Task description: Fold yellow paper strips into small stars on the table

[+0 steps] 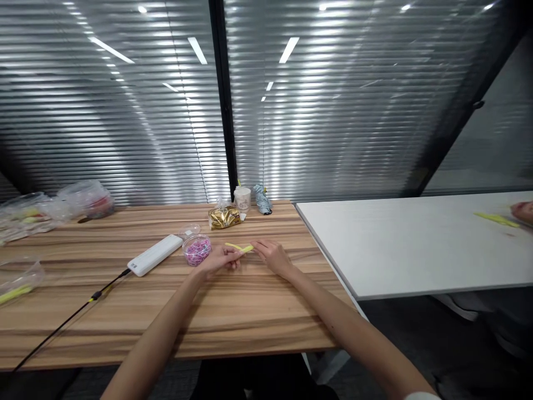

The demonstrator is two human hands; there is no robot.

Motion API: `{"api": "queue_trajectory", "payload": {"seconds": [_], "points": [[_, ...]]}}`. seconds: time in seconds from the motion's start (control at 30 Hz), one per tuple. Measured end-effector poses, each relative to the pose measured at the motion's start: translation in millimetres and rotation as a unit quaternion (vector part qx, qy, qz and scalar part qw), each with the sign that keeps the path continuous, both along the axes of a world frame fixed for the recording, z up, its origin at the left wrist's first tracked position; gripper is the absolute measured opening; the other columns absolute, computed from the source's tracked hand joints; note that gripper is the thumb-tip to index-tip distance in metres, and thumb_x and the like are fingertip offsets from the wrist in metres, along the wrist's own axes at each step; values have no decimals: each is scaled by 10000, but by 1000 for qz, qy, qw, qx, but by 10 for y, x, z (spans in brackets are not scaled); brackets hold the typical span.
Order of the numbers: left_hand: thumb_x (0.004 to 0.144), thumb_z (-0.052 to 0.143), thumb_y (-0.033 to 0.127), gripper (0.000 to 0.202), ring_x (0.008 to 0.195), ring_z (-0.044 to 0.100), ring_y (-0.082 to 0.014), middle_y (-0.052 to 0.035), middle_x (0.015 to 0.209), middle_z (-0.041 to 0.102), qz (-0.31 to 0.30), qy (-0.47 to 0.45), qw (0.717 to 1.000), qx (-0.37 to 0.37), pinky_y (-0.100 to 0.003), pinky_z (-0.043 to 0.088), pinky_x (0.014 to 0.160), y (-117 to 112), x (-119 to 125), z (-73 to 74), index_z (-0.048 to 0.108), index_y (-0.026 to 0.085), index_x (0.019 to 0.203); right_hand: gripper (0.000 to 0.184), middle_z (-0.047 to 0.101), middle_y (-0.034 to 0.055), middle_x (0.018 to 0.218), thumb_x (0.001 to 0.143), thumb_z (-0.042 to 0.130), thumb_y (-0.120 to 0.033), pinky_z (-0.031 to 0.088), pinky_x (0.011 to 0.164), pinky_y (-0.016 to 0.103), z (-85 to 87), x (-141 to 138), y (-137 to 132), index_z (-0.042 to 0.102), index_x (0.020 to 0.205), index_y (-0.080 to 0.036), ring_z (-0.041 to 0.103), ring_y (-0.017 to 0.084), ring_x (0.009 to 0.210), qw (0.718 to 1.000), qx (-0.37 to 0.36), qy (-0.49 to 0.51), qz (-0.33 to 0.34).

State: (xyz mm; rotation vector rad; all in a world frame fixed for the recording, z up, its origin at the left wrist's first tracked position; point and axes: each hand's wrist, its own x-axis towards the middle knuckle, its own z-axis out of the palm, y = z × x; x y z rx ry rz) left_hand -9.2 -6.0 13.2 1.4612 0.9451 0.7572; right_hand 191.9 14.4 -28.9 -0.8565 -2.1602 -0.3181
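A thin, bent yellow strip [247, 249] stretches between my two hands above the wooden table; its exact kind is too small to make out. My left hand [224, 258] pinches it between thumb and fingers, with one end poking out past the fingertips. At the strip's other end, my right hand [272, 256] has its fingers closed on it, palm down. Just left of my left hand is a clear round tub [196, 250] of small pink and purple bands or loops. A clear lid [190, 230] lies behind this tub.
A white power bank [155, 255] with a black cable lies left. Behind my hands are a gold packet [225, 217], a white cup [242, 199] and a crumpled blue wrapper [262, 200]. Plastic bags [85, 197] lie far left. Another person's hand [523, 212] is near yellow strips [496, 219].
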Motion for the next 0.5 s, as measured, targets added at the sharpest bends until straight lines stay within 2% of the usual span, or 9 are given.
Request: {"api": "queue_trajectory", "payload": {"seconds": [0.1,0.17,0.3,0.4,0.5], "points": [[696,619,383,275,492,496,-100,-36,554,577,-80,26,996,-26,-221,378,507,-40,-9,51,602,118,621,191,632,73,938,852,480,-213,462,701,240,-28,-3,22,581,1008,-171,592,149,848,999,-27,37,20],[700,613,388,280,489,494,-104,-26,541,559,-91,20,995,-37,-233,379,509,-76,21,95,583,125,610,207,630,72,943,855,474,-245,461,693,241,-36,-2,30,575,1021,-172,594,151,842,997,-53,53,28],[710,612,379,275,480,462,-85,-6,544,518,-73,-47,996,-30,-222,348,491,-258,166,208,545,131,611,211,640,57,873,873,433,-288,455,636,242,-52,12,55,596,942,-173,602,152,750,990,-109,87,23],[733,588,397,275,451,412,-59,21,539,460,-11,-158,986,-43,-210,342,481,-523,233,271,534,133,676,238,641,60,913,887,395,-276,460,674,258,-74,16,83,587,986,-175,603,163,802,985,-128,110,20],[761,569,369,228,399,301,-25,68,530,351,128,-275,951,-58,-175,303,432,-853,69,304,536,150,812,237,644,65,935,884,392,-251,464,707,276,-92,11,90,594,983,-176,604,176,831,986,-127,103,32]]}}
